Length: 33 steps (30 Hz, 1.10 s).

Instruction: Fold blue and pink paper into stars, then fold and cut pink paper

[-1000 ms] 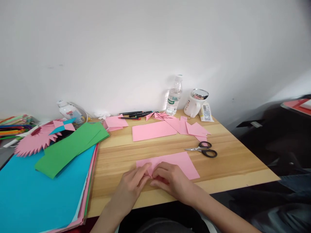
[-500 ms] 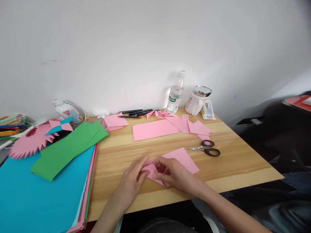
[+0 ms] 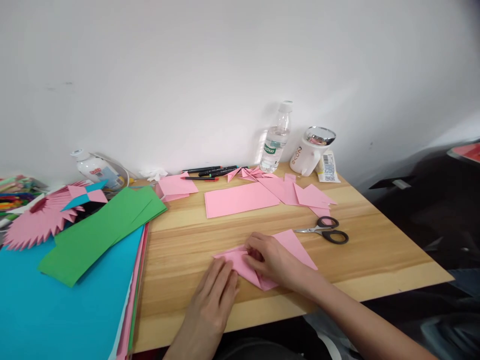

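Note:
A partly folded sheet of pink paper point(image 3: 238, 261) lies on the wooden table in front of me. Fingers stretched flat, my left hand point(image 3: 215, 297) presses on the fold's left end with its fingertips. Bent fingers and thumb of my right hand point(image 3: 268, 257) pinch the fold near its middle and hide part of it. To the right, beyond that hand, a flat part of pink paper point(image 3: 298, 250) shows; whether it belongs to the same sheet I cannot tell. Black-handled scissors point(image 3: 326, 230) lie just past its upper corner.
Pink paper strips point(image 3: 240, 200) and cut pink pieces point(image 3: 313, 196) lie farther back. Behind them stand a water bottle point(image 3: 275, 142) and a white mug point(image 3: 309, 155). Black pens point(image 3: 210, 172) are near the wall. At left, green strips point(image 3: 101, 225) rest on blue sheets point(image 3: 82, 310).
My left hand has moved down and flattened its fingers onto the fold. My right hand has shifted slightly on the paper. The whole view has turned a little.

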Available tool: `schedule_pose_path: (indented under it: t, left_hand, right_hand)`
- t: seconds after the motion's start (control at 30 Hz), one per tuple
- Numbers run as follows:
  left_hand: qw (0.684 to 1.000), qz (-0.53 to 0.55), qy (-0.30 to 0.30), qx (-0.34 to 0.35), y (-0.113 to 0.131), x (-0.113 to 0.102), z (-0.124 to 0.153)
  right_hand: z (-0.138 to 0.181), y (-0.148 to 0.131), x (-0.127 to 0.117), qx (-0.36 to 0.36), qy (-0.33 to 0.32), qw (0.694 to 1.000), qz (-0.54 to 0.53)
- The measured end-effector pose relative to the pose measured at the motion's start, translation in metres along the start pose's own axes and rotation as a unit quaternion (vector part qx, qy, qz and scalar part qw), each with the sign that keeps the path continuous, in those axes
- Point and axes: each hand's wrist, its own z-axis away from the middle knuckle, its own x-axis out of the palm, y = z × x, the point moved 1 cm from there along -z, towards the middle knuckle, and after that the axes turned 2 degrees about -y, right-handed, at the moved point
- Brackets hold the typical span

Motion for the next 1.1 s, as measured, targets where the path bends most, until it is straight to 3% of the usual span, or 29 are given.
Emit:
schedule_pose_path:
  t: [0.4,0.73,1.1]
  left_hand:
    - [0.997,0.035,-0.063,-0.012,-0.001,0.001,-0.001]
    - [0.997,-0.014,-0.067,-0.021,-0.003,0.002,-0.003]
    - [0.998,-0.050,-0.024,0.011,-0.006,-0.004,-0.008]
  right_hand:
    - [-0.012,0.008,-0.014,-0.049,-0.053,0.997,-0.035]
    - [-0.017,0.014,-0.011,-0.016,-0.061,0.995,-0.075]
    - [-0.020,0.016,-0.009,0.033,-0.082,0.988,-0.123]
